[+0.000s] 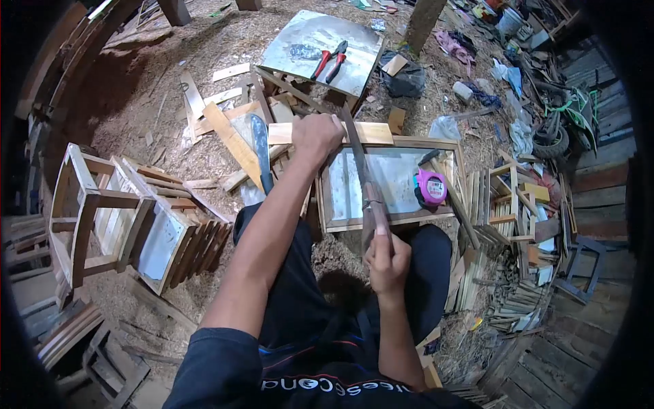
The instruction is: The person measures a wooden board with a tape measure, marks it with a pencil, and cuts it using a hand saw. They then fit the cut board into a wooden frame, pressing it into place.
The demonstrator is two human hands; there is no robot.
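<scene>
In the head view my right hand [388, 262] is wrapped round the wooden handle of a long, dark-bladed hand saw [359, 153]. Its blade lies across a pale wooden board [371, 133], close to the knuckles of my left hand [317, 140]. That left hand is closed over the board and presses it down; its fingertips are hidden. Under the board is a wooden frame with a whitish panel [344, 187]. A pink tape measure [430, 187] lies on the panel's right side. Left of my left hand a machete with a bluish blade [260, 146] leans among wood pieces.
Red-handled pliers [330, 63] lie on a whitish-topped table [300, 34] ahead. Wooden frames [102, 198] stand stacked on the left. On the right are more wood frames [507, 198] and a wheel [550, 142]. Offcuts [231, 71] and sawdust cover the floor.
</scene>
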